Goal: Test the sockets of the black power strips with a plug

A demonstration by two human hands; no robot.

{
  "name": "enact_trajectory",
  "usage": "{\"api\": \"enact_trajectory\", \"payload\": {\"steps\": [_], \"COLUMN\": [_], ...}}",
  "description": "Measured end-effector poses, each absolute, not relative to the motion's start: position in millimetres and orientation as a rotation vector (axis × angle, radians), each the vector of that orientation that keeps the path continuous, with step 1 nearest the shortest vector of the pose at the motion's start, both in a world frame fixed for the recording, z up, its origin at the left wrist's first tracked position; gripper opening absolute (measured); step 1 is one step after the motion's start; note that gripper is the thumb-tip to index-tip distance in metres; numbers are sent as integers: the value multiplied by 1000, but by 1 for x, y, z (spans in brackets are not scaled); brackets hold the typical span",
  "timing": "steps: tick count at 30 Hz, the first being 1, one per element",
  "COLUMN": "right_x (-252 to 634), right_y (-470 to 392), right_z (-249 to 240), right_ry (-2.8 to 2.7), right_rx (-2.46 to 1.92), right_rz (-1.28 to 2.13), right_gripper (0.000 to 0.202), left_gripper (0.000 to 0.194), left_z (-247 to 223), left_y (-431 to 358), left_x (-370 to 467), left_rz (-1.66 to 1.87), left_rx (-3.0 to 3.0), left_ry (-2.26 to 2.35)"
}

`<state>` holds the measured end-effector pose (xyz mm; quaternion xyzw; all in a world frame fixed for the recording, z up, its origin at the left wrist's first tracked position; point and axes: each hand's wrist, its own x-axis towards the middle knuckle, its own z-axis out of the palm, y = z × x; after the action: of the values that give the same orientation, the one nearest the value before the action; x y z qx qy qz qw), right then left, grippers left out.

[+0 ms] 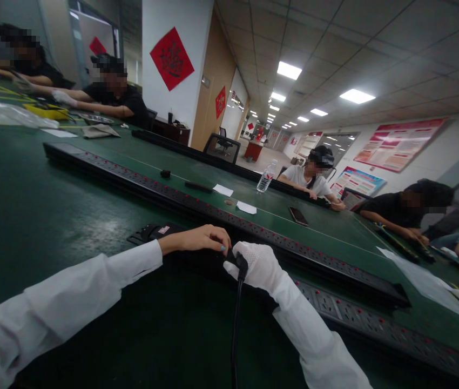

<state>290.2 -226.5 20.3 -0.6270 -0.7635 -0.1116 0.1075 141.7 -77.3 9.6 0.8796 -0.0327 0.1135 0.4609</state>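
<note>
My right hand (260,265), in a white knitted glove, is closed round a black plug (242,264). A black power cord (235,329) hangs from it toward the bottom edge. My bare left hand (201,239) lies over the near black power strip (346,310), its curled fingers gripping it beside the plug. Rows of sockets with small red switches run along this strip. A black end piece (152,232) with a white and red label shows left of my wrist. The plug's prongs and the socket nearest it are hidden by my hands.
A second long power strip (164,194) lies across the green table (103,281) just beyond. Past it are a water bottle (267,175), a phone (298,216), white paper pieces (246,207) and a small black block (165,173). Several people sit around the table.
</note>
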Motion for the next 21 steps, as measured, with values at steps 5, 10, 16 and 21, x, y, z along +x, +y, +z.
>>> {"api": "enact_trajectory", "payload": {"steps": [5,10,16,21], "right_x": [290,290,290,291], "right_y": [-226,-226,-227,-227], "right_z": [19,18,19,18], "right_ry": [-2246,-2242,-2244,-2251], "right_rx": [-1846,-1844,-1854,-1836], "right_rz": [-348,-370,-373,-351], "right_gripper": [30,30,31,31], "left_gripper": [12,12,12,13], "left_z": [7,4,4,4], "left_y": [-76,-74,-74,-74], "left_x": [142,142,142,142], "left_rz": [300,287,280,275], "left_rx": [2161,2187,2189,2158], "left_ry": [-94,-45,-26,-66]}}
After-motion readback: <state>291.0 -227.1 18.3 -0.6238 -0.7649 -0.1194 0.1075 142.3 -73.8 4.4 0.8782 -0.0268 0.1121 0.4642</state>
